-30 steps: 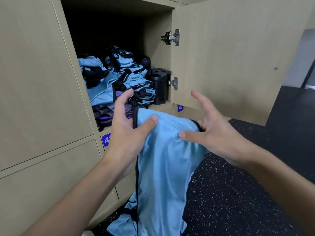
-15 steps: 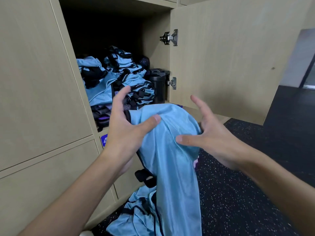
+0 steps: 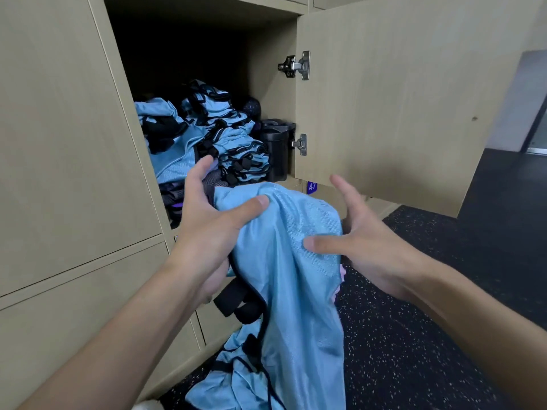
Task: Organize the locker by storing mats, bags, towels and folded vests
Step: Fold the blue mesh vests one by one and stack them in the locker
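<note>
Hands come together in front of the open locker [image 3: 207,39], with a blue vest [image 3: 296,291] between them. In the head view, the left hand [image 3: 213,229] grips the top of the vest: its thumb lies flat on the cloth, its first finger sticks up, and its lower fingers curl under the black edge. The right hand [image 3: 364,244] is spread wide with straight fingers, and only its thumb can be seen touching the front of the vest. The vest hangs the long way down, top at the hands, bottom bunched on the dark speckled floor [image 3: 429,335]. Black straps [image 3: 236,300] dangle from its left side. Inside the locker sits a pile of folded vests [image 3: 231,137], with a black tub [image 3: 276,149] just beside it on the right. The door [image 3: 399,99] stands open to the right. Most of the left fingers are hidden behind the cloth. The bottom of the vest is cut off by the picture's edge. The back of the locker is too dark to see into, and a blue number tag [image 3: 311,187] peeks out below the door, half hidden.
</note>
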The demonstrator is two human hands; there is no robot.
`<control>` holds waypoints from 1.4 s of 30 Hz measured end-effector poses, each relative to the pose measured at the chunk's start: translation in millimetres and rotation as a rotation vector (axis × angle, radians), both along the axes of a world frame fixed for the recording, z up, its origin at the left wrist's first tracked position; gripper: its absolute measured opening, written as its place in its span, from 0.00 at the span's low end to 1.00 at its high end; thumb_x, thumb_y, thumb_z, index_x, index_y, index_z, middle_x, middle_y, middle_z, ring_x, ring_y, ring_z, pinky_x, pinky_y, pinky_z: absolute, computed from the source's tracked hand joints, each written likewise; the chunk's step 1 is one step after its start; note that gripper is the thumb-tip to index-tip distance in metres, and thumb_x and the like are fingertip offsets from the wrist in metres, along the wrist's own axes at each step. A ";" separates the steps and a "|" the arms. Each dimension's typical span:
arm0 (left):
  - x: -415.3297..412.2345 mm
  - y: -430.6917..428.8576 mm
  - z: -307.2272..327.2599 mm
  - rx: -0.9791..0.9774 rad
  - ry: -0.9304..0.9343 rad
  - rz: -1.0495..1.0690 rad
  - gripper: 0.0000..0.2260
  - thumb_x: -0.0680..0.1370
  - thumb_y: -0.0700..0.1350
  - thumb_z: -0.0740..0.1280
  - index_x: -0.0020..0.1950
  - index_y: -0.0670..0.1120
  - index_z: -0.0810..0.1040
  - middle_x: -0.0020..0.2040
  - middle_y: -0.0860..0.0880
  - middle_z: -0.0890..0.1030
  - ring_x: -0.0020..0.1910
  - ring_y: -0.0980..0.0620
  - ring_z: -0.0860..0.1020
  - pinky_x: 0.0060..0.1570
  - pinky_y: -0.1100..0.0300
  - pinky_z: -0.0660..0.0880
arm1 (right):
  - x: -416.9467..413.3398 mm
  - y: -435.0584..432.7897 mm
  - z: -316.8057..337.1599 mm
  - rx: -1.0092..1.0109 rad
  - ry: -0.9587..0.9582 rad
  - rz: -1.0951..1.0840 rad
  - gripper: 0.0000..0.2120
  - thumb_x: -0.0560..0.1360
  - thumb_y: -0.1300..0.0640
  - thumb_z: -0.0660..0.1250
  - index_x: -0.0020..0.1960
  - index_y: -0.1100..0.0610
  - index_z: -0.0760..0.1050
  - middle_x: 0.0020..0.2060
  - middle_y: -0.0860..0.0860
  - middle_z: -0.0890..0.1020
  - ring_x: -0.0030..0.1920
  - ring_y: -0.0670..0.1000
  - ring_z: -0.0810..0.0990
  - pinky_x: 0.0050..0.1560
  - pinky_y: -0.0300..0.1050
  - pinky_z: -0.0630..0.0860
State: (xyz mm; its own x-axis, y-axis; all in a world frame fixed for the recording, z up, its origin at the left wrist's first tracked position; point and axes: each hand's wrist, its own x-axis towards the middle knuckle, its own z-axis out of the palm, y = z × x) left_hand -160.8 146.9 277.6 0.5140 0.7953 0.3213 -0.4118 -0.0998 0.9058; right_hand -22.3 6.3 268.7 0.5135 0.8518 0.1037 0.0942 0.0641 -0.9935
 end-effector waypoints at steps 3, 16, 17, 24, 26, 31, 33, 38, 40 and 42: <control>-1.7 3.9 1.4 -0.025 -0.002 0.024 0.38 0.68 0.37 0.79 0.69 0.64 0.66 0.67 0.57 0.74 0.61 0.56 0.79 0.59 0.52 0.79 | 2.0 3.4 1.2 0.122 0.017 -0.143 0.47 0.70 0.70 0.73 0.70 0.27 0.57 0.60 0.72 0.74 0.57 0.69 0.79 0.58 0.68 0.76; -1.4 5.7 3.8 -0.079 0.008 -0.087 0.38 0.70 0.34 0.76 0.69 0.65 0.66 0.71 0.51 0.73 0.61 0.50 0.81 0.60 0.46 0.78 | -10.3 4.7 2.1 0.231 -0.068 -0.175 0.37 0.74 0.70 0.70 0.68 0.35 0.64 0.60 0.55 0.78 0.55 0.52 0.82 0.61 0.57 0.78; -0.9 4.5 4.4 -0.084 0.007 -0.098 0.39 0.70 0.33 0.76 0.70 0.65 0.65 0.70 0.50 0.74 0.60 0.50 0.81 0.60 0.47 0.78 | -10.7 4.9 2.2 0.251 -0.048 -0.183 0.36 0.74 0.70 0.69 0.68 0.35 0.63 0.59 0.55 0.79 0.54 0.52 0.83 0.61 0.59 0.78; -0.1 -2.5 4.7 -0.077 0.059 -0.096 0.41 0.71 0.37 0.76 0.75 0.66 0.60 0.68 0.51 0.77 0.59 0.52 0.82 0.62 0.47 0.77 | -18.1 10.1 -8.6 0.212 -0.006 0.049 0.52 0.68 0.72 0.75 0.74 0.32 0.55 0.63 0.44 0.78 0.57 0.50 0.83 0.55 0.49 0.81; -2.4 -6.7 4.0 -0.091 0.155 -0.160 0.46 0.68 0.46 0.80 0.75 0.69 0.56 0.69 0.52 0.76 0.57 0.54 0.82 0.63 0.49 0.76 | -15.6 13.9 -8.4 0.243 -0.025 -0.058 0.49 0.68 0.71 0.75 0.71 0.30 0.59 0.68 0.48 0.74 0.62 0.52 0.80 0.59 0.53 0.79; -6.3 -21.5 -7.3 -0.035 0.359 -0.271 0.54 0.64 0.42 0.82 0.75 0.72 0.51 0.54 0.48 0.86 0.54 0.48 0.84 0.66 0.47 0.73 | -9.9 12.4 -0.1 0.302 -0.066 -0.260 0.46 0.70 0.67 0.75 0.72 0.31 0.57 0.70 0.43 0.64 0.67 0.39 0.70 0.61 0.44 0.76; -5.2 -21.2 -5.5 -0.014 0.309 -0.213 0.49 0.71 0.34 0.76 0.76 0.69 0.51 0.50 0.43 0.86 0.53 0.43 0.84 0.63 0.44 0.75 | -6.7 9.9 2.3 0.286 -0.077 -0.289 0.46 0.70 0.64 0.76 0.73 0.32 0.56 0.69 0.41 0.62 0.67 0.39 0.69 0.64 0.44 0.73; -2.0 -18.6 0.0 -0.049 0.183 -0.070 0.43 0.74 0.34 0.73 0.77 0.63 0.55 0.43 0.43 0.86 0.42 0.48 0.85 0.49 0.49 0.81 | -11.9 4.7 -9.5 0.135 -0.078 -0.030 0.56 0.62 0.56 0.81 0.75 0.31 0.49 0.62 0.32 0.69 0.61 0.36 0.77 0.61 0.42 0.76; -1.1 -16.6 1.9 -0.071 0.162 -0.042 0.41 0.74 0.33 0.72 0.77 0.62 0.57 0.43 0.44 0.86 0.41 0.49 0.84 0.46 0.50 0.82 | -15.0 7.8 -12.9 0.156 -0.093 -0.023 0.55 0.66 0.66 0.79 0.76 0.33 0.50 0.58 0.27 0.68 0.57 0.31 0.77 0.57 0.39 0.78; -1.4 -11.0 5.1 -0.087 0.162 -0.023 0.39 0.74 0.32 0.72 0.75 0.61 0.59 0.42 0.45 0.86 0.39 0.49 0.84 0.40 0.52 0.83 | -13.2 12.4 -12.6 0.213 -0.107 -0.114 0.52 0.66 0.67 0.77 0.73 0.29 0.54 0.69 0.40 0.70 0.62 0.40 0.77 0.61 0.48 0.78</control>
State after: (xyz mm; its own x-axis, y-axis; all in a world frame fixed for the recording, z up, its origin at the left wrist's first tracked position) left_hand -162.2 135.9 282.7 0.5714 0.8043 0.1632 -0.2615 -0.0101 0.9652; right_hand -35.5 18.7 256.1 0.5811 0.7426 0.3330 0.2164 0.2534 -0.9428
